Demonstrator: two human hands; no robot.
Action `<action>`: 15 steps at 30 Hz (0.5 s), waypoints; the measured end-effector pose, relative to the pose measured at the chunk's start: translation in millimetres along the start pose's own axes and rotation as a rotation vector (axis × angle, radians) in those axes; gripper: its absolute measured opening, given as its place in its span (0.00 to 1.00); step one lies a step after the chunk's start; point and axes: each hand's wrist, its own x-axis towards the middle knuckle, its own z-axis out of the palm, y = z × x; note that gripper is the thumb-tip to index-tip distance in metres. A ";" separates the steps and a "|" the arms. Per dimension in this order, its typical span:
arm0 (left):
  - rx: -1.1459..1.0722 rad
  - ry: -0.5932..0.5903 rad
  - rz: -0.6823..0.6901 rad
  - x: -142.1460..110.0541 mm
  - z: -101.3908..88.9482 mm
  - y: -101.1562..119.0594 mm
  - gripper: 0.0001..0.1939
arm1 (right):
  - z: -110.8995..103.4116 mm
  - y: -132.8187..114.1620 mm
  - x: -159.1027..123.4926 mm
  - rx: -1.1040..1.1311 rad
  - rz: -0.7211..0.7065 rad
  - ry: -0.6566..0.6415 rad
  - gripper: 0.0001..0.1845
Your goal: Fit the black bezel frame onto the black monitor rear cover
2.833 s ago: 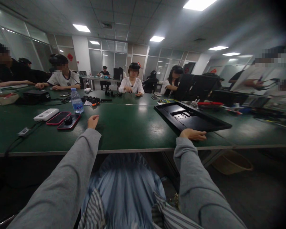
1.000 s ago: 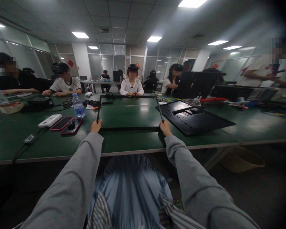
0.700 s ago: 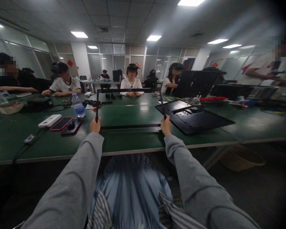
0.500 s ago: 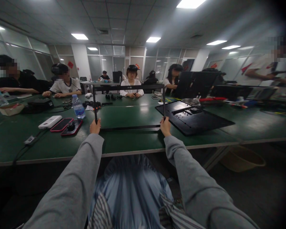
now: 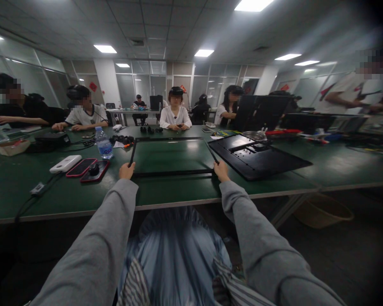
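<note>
Between my hands is a thin black rectangular frame (image 5: 174, 173), which looks like a monitor bezel, tilted back low over the green table. My left hand (image 5: 127, 171) is closed around its left side near the front corner. On the opposite side, my right hand (image 5: 221, 171) grips the right bar near the front corner. Just right of that hand lies a large black panel (image 5: 264, 163), resembling a monitor back cover, with a recessed middle. Whether the frame's far edge touches the table, I cannot tell.
A water bottle (image 5: 104, 143), two red-edged phones (image 5: 95, 171) and a white power bank (image 5: 65, 164) stand or lie to the left. Beyond the panel is a metal bowl (image 5: 253, 135). Several people sit around the table (image 5: 274, 187). Below it, right, sits a tan basket (image 5: 322, 210).
The frame has tipped from nearly upright to leaning far back, its far bar dropping away from me toward the table. Both hands keep hold in about the same place.
</note>
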 end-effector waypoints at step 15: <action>-0.012 -0.007 0.010 -6.8 -4.7 5.9 0.16 | -3.0 -1.2 -3.4 0.022 -0.018 -0.004 0.23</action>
